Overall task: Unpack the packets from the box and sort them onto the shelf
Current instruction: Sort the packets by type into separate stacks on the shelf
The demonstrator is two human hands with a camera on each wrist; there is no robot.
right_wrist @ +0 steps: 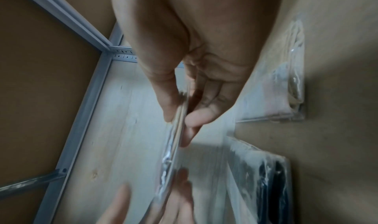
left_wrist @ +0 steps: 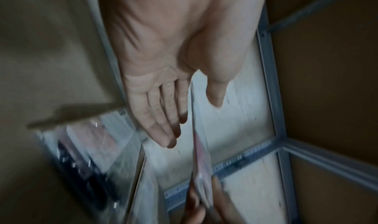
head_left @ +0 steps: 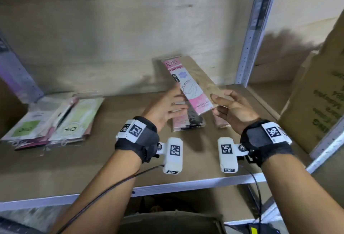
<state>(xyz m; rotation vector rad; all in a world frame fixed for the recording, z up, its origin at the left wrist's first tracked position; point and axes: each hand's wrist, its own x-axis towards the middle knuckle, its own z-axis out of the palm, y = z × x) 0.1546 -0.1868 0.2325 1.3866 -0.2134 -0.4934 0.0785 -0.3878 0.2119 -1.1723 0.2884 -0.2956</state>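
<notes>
Two hands hover over my shelf [head_left: 96, 161]: right hand [head_left: 229, 110] pinches the pink packet [head_left: 191, 86], left hand [head_left: 163, 110] flat-fingered beside it.

1. A pale plywood back panel [head_left: 130, 29] stands along the rear edge of the shelf [head_left: 74, 168]; its grain and a few dark knots show.
2. A light-grey perforated metal upright [head_left: 248, 51] rises from the shelf's back right corner, with a dark strip on its upper part.
3. A second perforated upright [head_left: 20, 70], tinged purple, stands at the back left corner.
4. Below the shelf's front edge lies a dark, blurred mass [head_left: 167, 213]; what it is cannot be told.
5. Below the front right corner sits a dark object with a yellow label [head_left: 254, 231], cut off by the frame.
</notes>
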